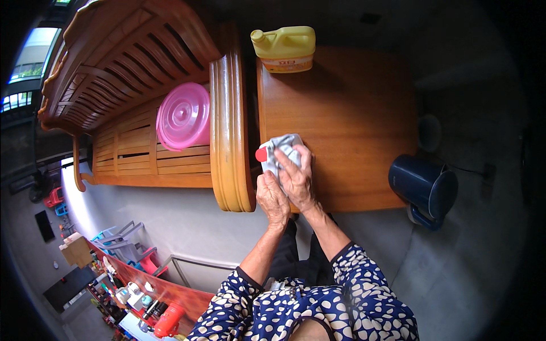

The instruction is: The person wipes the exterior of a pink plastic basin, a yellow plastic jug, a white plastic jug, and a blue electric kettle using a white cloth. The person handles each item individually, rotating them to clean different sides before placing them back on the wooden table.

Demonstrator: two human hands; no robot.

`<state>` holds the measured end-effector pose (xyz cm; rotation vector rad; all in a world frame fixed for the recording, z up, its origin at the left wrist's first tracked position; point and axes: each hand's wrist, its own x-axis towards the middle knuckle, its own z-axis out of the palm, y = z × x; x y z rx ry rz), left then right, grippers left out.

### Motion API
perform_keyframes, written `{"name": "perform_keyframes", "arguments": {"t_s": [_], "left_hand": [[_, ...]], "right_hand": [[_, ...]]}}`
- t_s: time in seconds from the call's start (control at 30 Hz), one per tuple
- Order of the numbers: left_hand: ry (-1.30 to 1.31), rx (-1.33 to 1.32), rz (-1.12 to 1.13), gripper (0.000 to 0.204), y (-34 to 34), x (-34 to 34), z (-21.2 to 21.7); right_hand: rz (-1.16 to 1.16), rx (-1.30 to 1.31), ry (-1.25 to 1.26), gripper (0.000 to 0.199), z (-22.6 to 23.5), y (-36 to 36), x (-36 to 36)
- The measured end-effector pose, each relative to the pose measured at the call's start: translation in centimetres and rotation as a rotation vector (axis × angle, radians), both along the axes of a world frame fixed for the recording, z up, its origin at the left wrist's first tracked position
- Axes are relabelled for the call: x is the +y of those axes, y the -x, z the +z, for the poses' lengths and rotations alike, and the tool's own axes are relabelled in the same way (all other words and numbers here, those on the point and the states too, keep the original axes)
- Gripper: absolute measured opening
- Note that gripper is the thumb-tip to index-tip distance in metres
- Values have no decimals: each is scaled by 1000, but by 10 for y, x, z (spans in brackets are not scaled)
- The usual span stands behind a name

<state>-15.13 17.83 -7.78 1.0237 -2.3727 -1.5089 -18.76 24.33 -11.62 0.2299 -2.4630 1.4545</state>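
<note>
A white bottle with a red cap (261, 154) lies over the near left part of the wooden table (352, 125), its cap toward the left. My left hand (273, 199) grips the bottle's near side, fingers curled round it. A light grey cloth (286, 142) is draped over the bottle, covering most of it. Pressed on the cloth is my right hand (297, 181), its fingers bent over it and the bottle beneath. Much of the bottle's body is hidden by the cloth and both hands.
A yellow jug (287, 50) stands at the table's far left corner. On the right edge is a dark blue electric kettle (418, 184). Left of the table stands a wooden bench (232, 131) bearing a pink lidded tub (183, 115). Plastic chairs (128, 244) and a cluttered red counter are lower left.
</note>
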Motion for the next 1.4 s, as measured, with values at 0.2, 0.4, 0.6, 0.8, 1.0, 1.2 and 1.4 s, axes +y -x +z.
{"name": "perform_keyframes", "arguments": {"t_s": [0.2, 0.4, 0.6, 0.8, 1.0, 1.2, 1.4], "left_hand": [[-9, 65, -43, 44, 0, -4, 5], [19, 13, -55, 39, 2, -2, 8], [-47, 39, 38, 26, -3, -5, 3], [-40, -12, 24, 26, -10, -8, 2], [19, -66, -6, 23, -24, -6, -3], [-37, 3, 8, 25, -39, -2, -5], [-49, -16, 13, 31, -48, 0, -2]], "right_hand": [[127, -58, 4, 40, 9, -54, 19], [-3, -139, 115, 38, 7, -41, 6], [-66, -229, 268, 28, -15, 22, -9], [-62, -526, 221, 30, -75, 51, 2], [75, -240, 264, 27, 2, 0, 6], [238, -197, 318, 18, 6, 22, 17], [326, -355, 50, 22, -48, 64, 28]]}}
